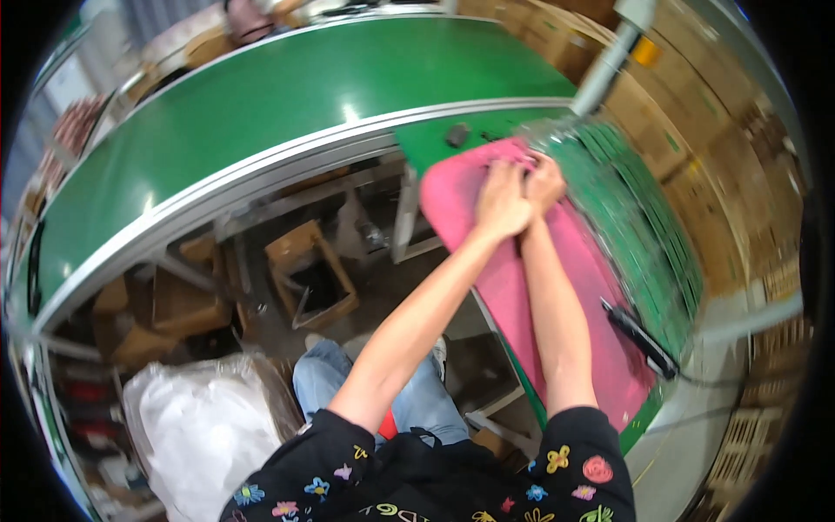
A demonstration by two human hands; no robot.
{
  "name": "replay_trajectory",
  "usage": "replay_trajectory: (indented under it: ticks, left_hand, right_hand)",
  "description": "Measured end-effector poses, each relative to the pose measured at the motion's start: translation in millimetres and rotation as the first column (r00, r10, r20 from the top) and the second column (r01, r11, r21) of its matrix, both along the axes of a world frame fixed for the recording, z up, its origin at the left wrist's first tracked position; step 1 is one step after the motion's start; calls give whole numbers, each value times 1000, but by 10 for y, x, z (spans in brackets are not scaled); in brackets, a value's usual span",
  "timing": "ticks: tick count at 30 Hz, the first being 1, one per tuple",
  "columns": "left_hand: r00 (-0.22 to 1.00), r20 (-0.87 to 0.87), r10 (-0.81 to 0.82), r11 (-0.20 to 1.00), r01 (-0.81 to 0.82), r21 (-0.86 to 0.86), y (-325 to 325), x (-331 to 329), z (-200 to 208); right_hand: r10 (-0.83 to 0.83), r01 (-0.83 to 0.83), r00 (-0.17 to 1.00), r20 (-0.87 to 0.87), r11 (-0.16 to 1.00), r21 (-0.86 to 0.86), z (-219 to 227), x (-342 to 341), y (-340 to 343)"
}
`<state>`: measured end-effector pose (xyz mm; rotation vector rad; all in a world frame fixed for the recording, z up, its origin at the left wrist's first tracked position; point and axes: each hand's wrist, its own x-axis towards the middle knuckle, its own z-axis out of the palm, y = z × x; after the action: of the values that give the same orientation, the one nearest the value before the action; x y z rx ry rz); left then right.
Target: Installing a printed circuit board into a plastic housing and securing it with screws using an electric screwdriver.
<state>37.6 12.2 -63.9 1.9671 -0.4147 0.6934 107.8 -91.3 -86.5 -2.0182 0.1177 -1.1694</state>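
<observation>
black sleeves (584,448) lead to both hands (504,200) (545,183), fingers half-curled, grip unclear, on a smudged, round-cornered pink mat (507,296).

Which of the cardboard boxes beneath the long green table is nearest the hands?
The open box with a dark interior: farthest right, nearer the left hand and right hand than the other boxes clustered leftward.

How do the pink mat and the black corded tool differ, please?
The pink mat is broad and flat, whereas the black tool is slim and elongated. The mat lies beneath the left hand and right hand; the tool lies apart from both. Both are on the person's right.
</observation>
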Motion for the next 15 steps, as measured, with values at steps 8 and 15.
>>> replay_trajectory:
  ticks: [8,15]
  left_hand:
    - [984,160,83,920,-14,-393,1005,-708,128]
    - [893,-141,428,734,-435,-522,2224,-2579,-284]
  right_hand:
    - [-158,135,985,-75,960,-243,-177,65,272]
    - [-175,262,965,195,591,-763,120,993,-760]
